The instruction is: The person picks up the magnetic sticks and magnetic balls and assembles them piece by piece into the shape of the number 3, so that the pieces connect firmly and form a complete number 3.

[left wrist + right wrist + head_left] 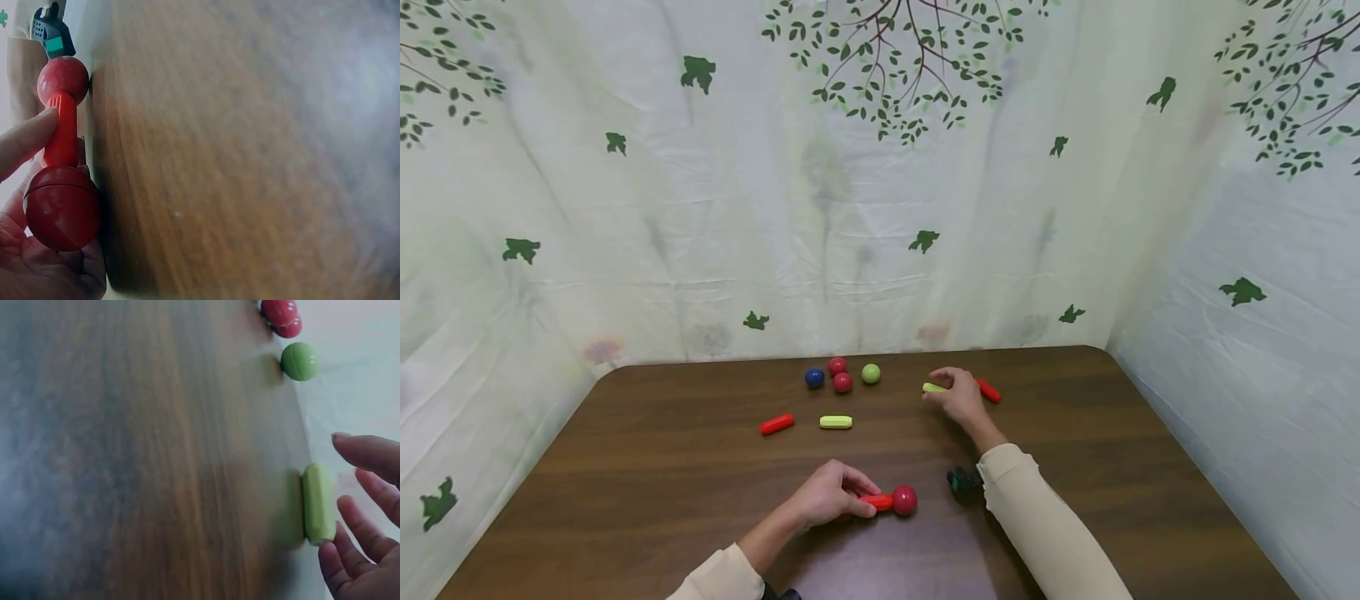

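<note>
Near the table's front, my left hand [823,496] pinches a red stick [877,502] between thumb and fingers. One end of the stick meets a red ball [905,500]. In the left wrist view a second red ball [62,209] is at the other end, over the palm; the head view hides it behind the hand. Farther back on the right, my right hand [962,400] reaches over a yellow-green stick [317,505] lying on the table. Its thumb stands away from the stick, while the fingertips are right at one end. A red stick [988,391] lies just right of that hand.
At the table's back lie a blue ball [815,378], two red balls [843,382] and a green ball [871,373]. Before them rest another red stick [777,425] and a yellow-green stick [836,422]. A leaf-print curtain [865,183] hangs behind the wooden table [662,467].
</note>
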The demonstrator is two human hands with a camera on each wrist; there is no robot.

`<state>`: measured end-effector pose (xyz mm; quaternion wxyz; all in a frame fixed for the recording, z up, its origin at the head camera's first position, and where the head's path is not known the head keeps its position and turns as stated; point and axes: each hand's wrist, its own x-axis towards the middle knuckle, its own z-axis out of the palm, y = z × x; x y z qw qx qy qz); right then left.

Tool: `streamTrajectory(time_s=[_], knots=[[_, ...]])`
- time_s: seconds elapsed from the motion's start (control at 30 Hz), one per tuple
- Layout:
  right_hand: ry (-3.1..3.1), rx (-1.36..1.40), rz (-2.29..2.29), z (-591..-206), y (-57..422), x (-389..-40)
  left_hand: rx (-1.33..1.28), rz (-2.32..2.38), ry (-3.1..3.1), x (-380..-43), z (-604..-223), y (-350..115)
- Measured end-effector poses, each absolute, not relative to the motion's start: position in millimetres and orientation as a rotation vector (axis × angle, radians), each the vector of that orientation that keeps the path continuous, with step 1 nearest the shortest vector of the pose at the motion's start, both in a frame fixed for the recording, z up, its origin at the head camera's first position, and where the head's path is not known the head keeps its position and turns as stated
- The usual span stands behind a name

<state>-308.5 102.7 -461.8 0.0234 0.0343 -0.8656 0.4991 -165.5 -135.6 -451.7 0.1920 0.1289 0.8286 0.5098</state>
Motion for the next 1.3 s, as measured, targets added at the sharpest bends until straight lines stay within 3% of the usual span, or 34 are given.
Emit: streamTrajectory(time_s=[0.67, 1.3], knots=[[-2.838, 0.114, 1.359, -475.3, 104.8, -321.6, 0.356, 1.450, 2.312, -165.9, -450.8, -133.6], [-2.772, 0.117, 1.668, -465.4, 105.1, -309.8, 0.378, 1.454, 2.301, -166.2, -453.0, -135.3]])
